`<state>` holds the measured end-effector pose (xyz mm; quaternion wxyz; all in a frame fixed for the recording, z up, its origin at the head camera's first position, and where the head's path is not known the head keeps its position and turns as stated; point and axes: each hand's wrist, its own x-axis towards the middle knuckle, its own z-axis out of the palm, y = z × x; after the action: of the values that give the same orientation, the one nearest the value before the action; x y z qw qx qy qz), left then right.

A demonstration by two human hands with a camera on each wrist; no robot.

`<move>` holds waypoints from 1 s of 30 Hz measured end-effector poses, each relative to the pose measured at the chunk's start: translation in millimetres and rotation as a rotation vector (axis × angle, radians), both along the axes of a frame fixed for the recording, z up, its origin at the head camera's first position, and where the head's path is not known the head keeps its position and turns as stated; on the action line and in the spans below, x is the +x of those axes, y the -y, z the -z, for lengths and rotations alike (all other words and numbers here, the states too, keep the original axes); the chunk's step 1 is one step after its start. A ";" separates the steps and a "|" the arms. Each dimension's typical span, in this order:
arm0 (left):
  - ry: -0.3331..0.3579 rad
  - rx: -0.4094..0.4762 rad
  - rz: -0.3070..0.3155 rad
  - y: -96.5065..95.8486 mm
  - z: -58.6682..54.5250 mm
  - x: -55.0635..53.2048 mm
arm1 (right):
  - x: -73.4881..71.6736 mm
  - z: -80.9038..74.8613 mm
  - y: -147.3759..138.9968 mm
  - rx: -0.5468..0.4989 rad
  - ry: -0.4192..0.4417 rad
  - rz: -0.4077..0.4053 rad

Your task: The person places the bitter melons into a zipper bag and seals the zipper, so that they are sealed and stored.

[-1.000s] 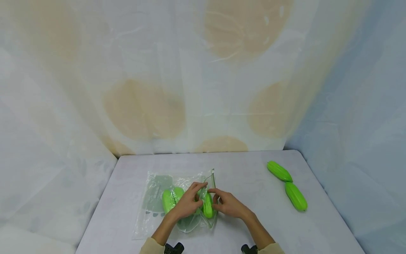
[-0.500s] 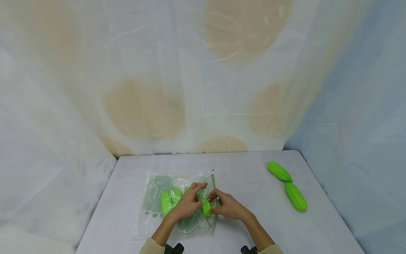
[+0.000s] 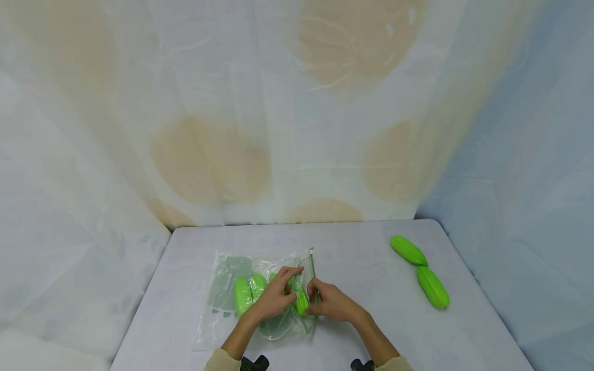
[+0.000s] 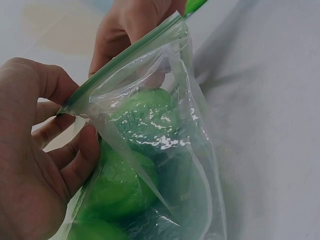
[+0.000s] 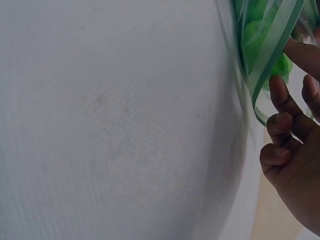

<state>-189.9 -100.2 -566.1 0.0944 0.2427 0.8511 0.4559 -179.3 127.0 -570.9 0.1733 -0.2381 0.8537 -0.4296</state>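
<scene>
A clear zip bag [image 3: 209, 324] with a green-edged mouth lies on the table, its mouth to the right. Several ribbed green gourds [image 3: 242, 296] are inside it. My left hand [image 3: 275, 298] pinches the near film at the mouth between thumb and fingers, holding the mouth apart. At the mouth, the end of one green gourd [image 4: 147, 117] shows through the film. My right hand [image 3: 336, 301] reaches into the mouth with bent fingers, and its fingertips touch that gourd's end. In the right wrist view the other fingers [image 5: 280, 155] curl loosely beside the green rim [image 5: 275, 47].
Two more green gourds [image 3: 433, 287] lie end to end on the right side of the white-covered table [image 3: 362, 247]. Pale patterned sheets [image 3: 287, 129] hang behind and at both sides of the table.
The gourd at the mouth has slid left, deeper into the bag, under my right hand's push. The gourds further in have shifted slightly left. My left hand stays put.
</scene>
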 end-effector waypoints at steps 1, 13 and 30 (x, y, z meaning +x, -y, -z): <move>-0.001 0.001 0.000 -0.1 0.4 0.1 | 0.0 -0.3 0.2 0.002 -0.002 -0.002; 0.020 0.011 -0.002 -0.1 -0.6 0.3 | -1.4 -2.6 4.0 0.044 -0.062 0.021; 0.024 0.017 0.004 -0.3 0.1 1.2 | -2.3 -1.9 4.8 -0.012 0.026 0.078</move>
<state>-188.7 -99.9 -566.2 0.1037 0.2396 0.8455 0.4658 -181.6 122.2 -569.0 0.1661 -0.2001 0.8574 -0.4441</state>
